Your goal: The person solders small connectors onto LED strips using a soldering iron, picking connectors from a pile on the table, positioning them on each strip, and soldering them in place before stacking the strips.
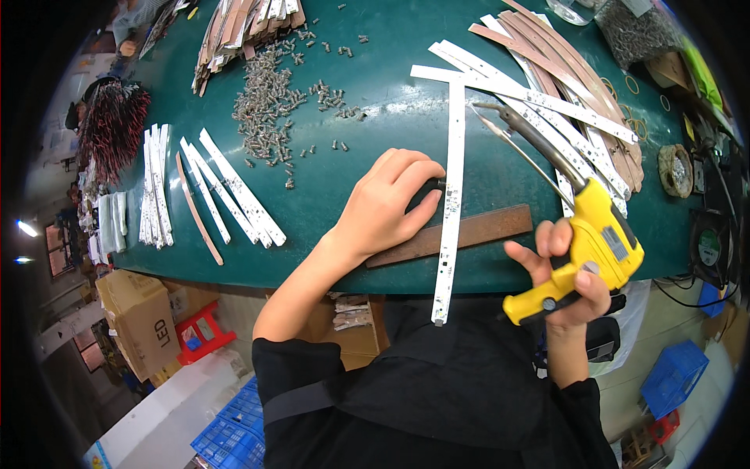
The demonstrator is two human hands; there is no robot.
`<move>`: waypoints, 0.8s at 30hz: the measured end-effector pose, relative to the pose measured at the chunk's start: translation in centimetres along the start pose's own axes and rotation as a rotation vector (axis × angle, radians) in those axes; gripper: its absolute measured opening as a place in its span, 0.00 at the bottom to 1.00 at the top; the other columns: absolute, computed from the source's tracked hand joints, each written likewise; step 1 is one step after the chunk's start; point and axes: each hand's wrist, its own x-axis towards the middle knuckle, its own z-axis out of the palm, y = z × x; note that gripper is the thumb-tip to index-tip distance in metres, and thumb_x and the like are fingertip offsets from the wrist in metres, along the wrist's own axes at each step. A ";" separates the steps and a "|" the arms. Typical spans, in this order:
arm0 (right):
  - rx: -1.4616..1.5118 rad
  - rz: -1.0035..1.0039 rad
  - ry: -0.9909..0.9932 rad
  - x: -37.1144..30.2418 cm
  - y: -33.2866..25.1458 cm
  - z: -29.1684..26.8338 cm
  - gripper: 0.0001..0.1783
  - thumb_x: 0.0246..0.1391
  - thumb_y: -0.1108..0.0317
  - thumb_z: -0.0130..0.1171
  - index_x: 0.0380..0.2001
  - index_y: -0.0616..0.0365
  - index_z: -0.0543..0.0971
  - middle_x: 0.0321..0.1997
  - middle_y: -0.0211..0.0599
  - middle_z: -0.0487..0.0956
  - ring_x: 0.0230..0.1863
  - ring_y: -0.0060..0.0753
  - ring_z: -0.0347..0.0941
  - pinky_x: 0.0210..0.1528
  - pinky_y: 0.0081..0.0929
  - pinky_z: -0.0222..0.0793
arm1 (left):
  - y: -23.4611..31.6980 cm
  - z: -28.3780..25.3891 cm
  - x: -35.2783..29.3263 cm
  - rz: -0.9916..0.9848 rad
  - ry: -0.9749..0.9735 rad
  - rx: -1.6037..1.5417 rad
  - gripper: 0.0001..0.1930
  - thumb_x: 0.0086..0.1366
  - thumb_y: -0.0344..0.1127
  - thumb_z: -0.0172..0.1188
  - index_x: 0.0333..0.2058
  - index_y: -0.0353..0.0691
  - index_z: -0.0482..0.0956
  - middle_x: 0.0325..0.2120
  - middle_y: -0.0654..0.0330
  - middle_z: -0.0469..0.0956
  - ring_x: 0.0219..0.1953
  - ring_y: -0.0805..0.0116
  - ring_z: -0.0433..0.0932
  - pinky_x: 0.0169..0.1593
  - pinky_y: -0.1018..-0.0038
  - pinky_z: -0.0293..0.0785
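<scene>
My right hand [580, 309] grips the handle of a yellow soldering gun [605, 242], its thin metal tip and curved dark feed tube pointing up and left. A white LED circuit strip [454, 164] with small components lies upright in view across a brown bar [476, 235], its near end past the table edge. My left hand [388, 191] rests on the table just left of this strip, fingers bent in a pinch. A small dark piece shows at its fingertips by the strip's edge, too hidden to name.
Loose small metal parts [269, 109] lie heaped at the far left centre of the green table [336, 227]. More strips are piled at the far right [562, 86] and far left [242, 27], with several at left [234, 191]. Wire bundles [113, 121] hang at the left edge.
</scene>
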 end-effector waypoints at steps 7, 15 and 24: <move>-0.025 -0.087 -0.097 -1.9 -1.3 -2.1 0.36 0.44 0.71 0.56 0.57 0.70 0.58 0.35 0.42 0.68 0.41 0.35 0.65 0.52 0.54 0.73 | -0.9 0.3 0.6 0.102 0.025 -0.021 0.10 0.49 0.25 0.63 0.33 0.40 0.77 0.30 0.61 0.74 0.31 0.62 0.74 0.34 0.70 0.73; -0.515 -0.064 0.056 -3.5 -1.9 -0.2 0.46 0.41 0.68 0.63 0.63 0.67 0.55 0.34 0.48 0.77 0.32 0.34 0.75 0.34 0.29 0.76 | -0.8 0.4 0.5 0.114 0.018 -0.019 0.10 0.49 0.22 0.65 0.32 0.39 0.79 0.29 0.61 0.76 0.31 0.64 0.75 0.34 0.72 0.74; -0.673 0.108 0.014 -3.6 -2.3 0.6 0.44 0.41 0.77 0.59 0.64 0.67 0.56 0.43 0.44 0.76 0.36 0.29 0.76 0.36 0.20 0.71 | -0.8 0.5 0.0 -0.048 0.038 -0.133 0.09 0.51 0.23 0.65 0.32 0.37 0.78 0.29 0.60 0.75 0.30 0.66 0.75 0.33 0.74 0.74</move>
